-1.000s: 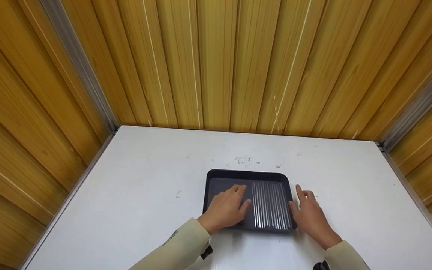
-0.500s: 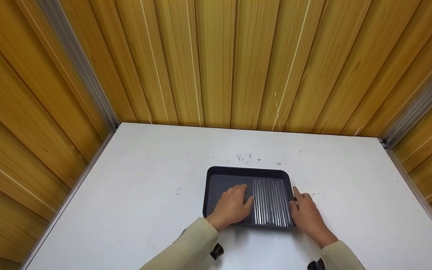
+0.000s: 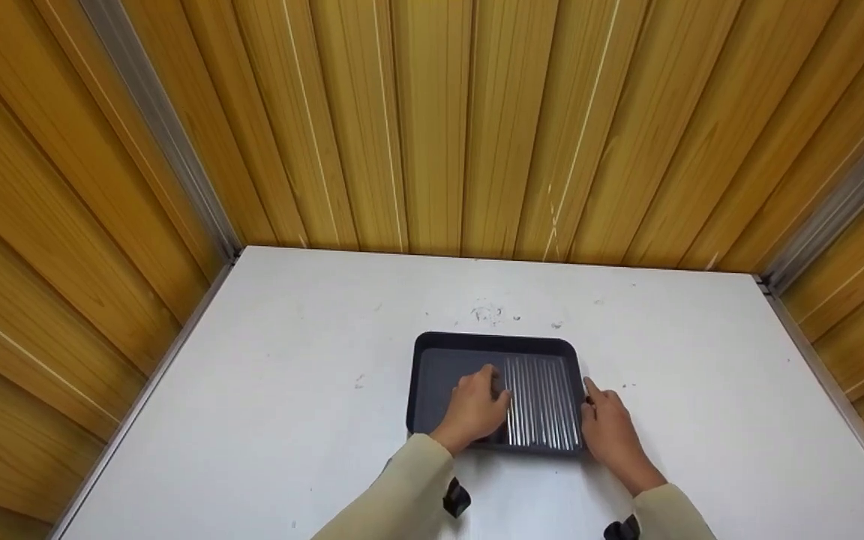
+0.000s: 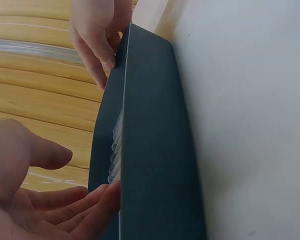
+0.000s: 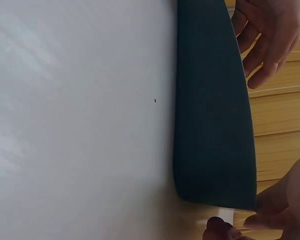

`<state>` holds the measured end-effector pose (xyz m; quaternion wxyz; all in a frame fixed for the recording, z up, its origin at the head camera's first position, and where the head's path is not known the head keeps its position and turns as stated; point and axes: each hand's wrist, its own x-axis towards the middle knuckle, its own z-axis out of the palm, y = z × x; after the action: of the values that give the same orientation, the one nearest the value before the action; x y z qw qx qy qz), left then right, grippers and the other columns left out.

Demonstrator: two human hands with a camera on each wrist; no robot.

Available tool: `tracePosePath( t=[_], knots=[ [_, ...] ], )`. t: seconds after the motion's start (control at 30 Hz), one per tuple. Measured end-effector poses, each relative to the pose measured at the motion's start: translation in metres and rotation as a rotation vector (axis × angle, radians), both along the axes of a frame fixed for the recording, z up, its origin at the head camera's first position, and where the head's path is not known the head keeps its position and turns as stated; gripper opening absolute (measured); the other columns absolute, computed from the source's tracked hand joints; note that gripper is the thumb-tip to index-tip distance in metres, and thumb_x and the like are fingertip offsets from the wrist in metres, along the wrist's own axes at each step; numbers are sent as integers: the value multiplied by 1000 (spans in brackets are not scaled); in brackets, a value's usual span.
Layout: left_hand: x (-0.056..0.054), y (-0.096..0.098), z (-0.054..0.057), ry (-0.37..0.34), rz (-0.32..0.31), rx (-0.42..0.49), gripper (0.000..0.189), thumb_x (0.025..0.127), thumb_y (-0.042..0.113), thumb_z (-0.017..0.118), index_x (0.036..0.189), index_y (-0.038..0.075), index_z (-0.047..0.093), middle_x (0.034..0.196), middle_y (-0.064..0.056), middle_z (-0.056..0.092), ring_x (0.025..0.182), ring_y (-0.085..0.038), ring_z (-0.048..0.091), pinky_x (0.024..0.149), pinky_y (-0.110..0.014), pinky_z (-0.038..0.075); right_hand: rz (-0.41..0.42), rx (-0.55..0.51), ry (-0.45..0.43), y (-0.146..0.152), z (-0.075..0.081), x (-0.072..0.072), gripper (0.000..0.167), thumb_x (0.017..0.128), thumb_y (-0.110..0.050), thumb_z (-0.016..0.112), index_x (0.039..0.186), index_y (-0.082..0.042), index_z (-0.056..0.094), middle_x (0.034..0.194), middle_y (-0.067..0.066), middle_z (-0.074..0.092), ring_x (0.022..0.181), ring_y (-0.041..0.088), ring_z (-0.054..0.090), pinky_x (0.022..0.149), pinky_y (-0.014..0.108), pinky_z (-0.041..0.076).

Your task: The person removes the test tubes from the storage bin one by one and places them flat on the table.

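A dark rectangular tray (image 3: 552,345) lies on the white table. Clear, slender tubes (image 3: 541,401) lie side by side across its right half. Over the tray's middle is my left hand (image 3: 477,403), thumb apart from the fingers. In the left wrist view, the left fingers (image 4: 90,202) reach behind the near wall beside the tubes; whether they touch a tube cannot be told. My right hand (image 3: 612,429) is at the tray's right side. In the right wrist view, the right thumb (image 5: 262,220) is by the rim corner and a finger hangs lower outside the wall.
The white table (image 3: 312,390) carries small dark marks (image 3: 488,313) behind the tray. Yellow wood-patterned panels (image 3: 432,127) rise at the back and both sides, with grey metal posts (image 3: 177,127) at the corners. Table surface extends on all sides of the tray.
My left hand has shifted right within the tray, toward the tubes. The right index finger has come closer to the tray's right rim. The tray itself stays about where it was.
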<state>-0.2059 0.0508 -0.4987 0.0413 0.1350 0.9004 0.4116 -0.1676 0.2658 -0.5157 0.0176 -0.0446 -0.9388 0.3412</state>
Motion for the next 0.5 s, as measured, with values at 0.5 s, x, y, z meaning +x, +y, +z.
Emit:
tracePosePath(
  t=[0.5],
  knots=[
    [1,7,-13,-55,127,78,29,91,14,64,117,0,60,99,-9,69,89,-22,66,77,-36,56,5,-34,30,-4,-2,8,50,97,3,40,147,3,33,118,30,51,113,41,53,95,52,45]
  ],
)
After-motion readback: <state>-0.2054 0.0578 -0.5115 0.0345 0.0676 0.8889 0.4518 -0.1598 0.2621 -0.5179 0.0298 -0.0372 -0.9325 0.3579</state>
